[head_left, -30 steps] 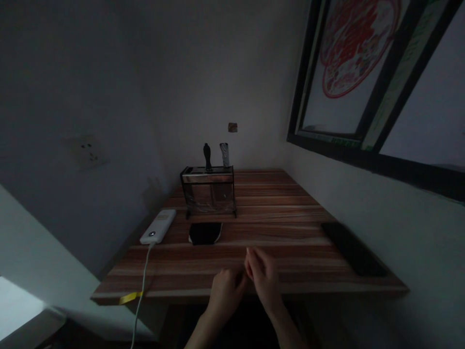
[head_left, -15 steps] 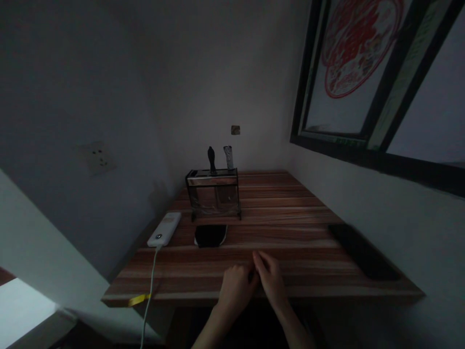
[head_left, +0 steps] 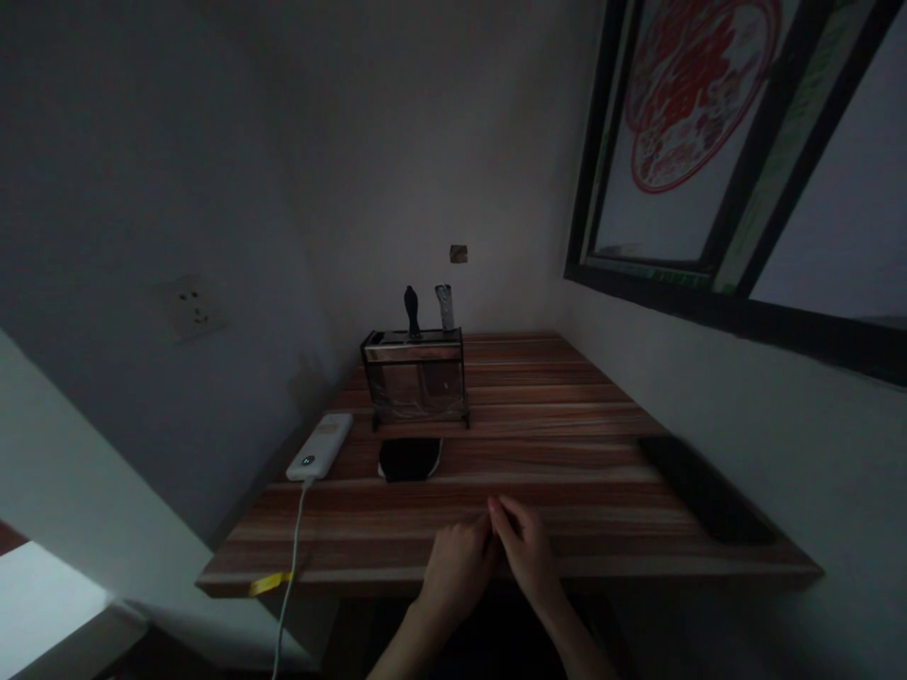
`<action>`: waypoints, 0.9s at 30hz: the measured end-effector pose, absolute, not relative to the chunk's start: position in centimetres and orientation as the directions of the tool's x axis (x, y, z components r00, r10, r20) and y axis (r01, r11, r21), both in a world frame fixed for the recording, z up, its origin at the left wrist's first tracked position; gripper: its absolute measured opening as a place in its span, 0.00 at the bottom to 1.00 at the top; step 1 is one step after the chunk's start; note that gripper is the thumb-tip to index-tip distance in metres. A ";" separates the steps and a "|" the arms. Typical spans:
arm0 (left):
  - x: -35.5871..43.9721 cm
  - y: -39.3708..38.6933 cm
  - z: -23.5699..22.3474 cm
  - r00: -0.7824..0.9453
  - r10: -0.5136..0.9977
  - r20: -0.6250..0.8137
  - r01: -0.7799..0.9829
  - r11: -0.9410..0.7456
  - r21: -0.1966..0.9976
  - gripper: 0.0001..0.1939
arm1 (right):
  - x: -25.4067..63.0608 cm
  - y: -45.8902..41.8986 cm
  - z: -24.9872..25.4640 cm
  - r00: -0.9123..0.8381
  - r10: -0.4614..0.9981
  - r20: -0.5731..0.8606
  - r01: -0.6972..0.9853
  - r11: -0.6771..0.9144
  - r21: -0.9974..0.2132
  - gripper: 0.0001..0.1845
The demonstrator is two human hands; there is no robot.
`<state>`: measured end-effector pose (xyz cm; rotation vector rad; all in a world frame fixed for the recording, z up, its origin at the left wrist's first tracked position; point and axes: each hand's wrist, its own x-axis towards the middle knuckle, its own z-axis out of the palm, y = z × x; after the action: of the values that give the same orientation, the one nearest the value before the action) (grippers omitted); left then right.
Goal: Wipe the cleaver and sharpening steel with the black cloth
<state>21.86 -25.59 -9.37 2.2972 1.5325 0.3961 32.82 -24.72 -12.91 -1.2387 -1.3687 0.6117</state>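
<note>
My left hand (head_left: pixel 457 569) is curled into a loose fist over the near edge of the wooden table (head_left: pixel 567 453). Against it rests my right hand (head_left: pixel 525 555), its thumb and forefinger pressed together by the left thumb. Both hands are closed, and whatever may be between their fingers is hidden. Beyond them on the tabletop lies a flat black item with a pale rim (head_left: pixel 409 459), too dark to name. Behind that stands a knife rack (head_left: pixel 415 378) with a black handle (head_left: pixel 412 310) and a grey handle (head_left: pixel 444 307) sticking up.
On the left, a white power bank (head_left: pixel 320 447) has a white cable (head_left: pixel 296 548) hanging over the edge past a yellow strip (head_left: pixel 270 584). A long dark flat object (head_left: pixel 709 491) lies along the right wall. A socket (head_left: pixel 191 308) and a framed window (head_left: pixel 652 274) flank the table.
Both hands have dropped slightly toward me, staying in contact with each other. The objects on the table have not moved.
</note>
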 end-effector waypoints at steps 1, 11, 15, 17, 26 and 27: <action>21.8 -25.6 -9.4 0.379 0.924 0.046 0.824 -0.360 0.439 0.15 | 32.8 -24.7 -13.0 0.206 0.899 0.386 0.315 0.313 -0.896 0.23; 21.8 -25.7 -9.2 0.373 0.928 0.028 0.823 -0.344 0.453 0.14 | 32.9 -24.9 -12.9 0.175 0.908 0.380 0.313 0.315 -0.896 0.21; 21.7 -25.6 -9.6 0.392 0.915 0.094 0.777 -0.384 0.499 0.12 | 32.9 -25.0 -12.6 0.167 0.908 0.385 0.315 0.321 -0.893 0.21; 21.6 -25.5 -9.9 0.398 0.911 0.108 0.766 -0.395 0.507 0.12 | 32.9 -25.0 -12.6 0.166 0.906 0.388 0.331 0.320 -0.888 0.21; 21.3 -25.5 -10.1 0.395 0.908 0.142 0.767 -0.411 0.493 0.12 | 32.9 -25.2 -12.1 0.154 0.895 0.420 0.318 0.357 -0.878 0.23; 21.3 -25.5 -10.1 0.393 0.909 0.136 0.772 -0.407 0.489 0.13 | 32.9 -25.2 -12.1 0.139 0.900 0.412 0.313 0.355 -0.881 0.23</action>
<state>21.31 -25.50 -10.10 2.3093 1.4586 0.5520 32.95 -25.19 -12.13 -1.1872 -1.4171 0.6164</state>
